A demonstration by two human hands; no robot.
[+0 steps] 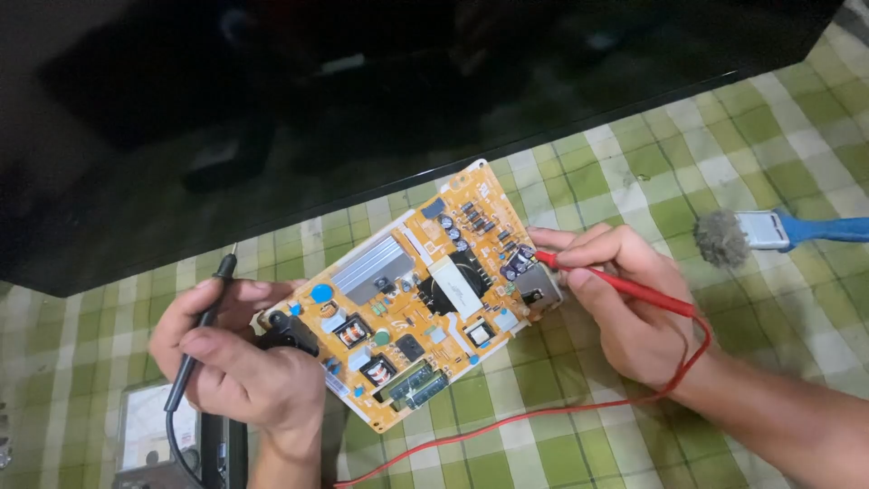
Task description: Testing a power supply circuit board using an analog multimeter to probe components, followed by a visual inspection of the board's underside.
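Observation:
An orange circuit board (425, 290) with capacitors, coils and a silver heat sink is held tilted above a green checked cloth. My left hand (240, 358) grips its lower left end and also pinches a black meter probe (201, 326), whose tip points up and away from the board. My right hand (625, 299) supports the board's right end and holds a red meter probe (615, 282), its tip resting by a capacitor at the board's right edge. A red lead (543, 412) trails from that probe across the cloth.
A large black flat screen (362, 100) lies across the top of the view. A blue-handled brush (769, 231) with dusty bristles rests on the cloth at the right. A grey meter (145, 444) sits at the bottom left, partly under my left wrist.

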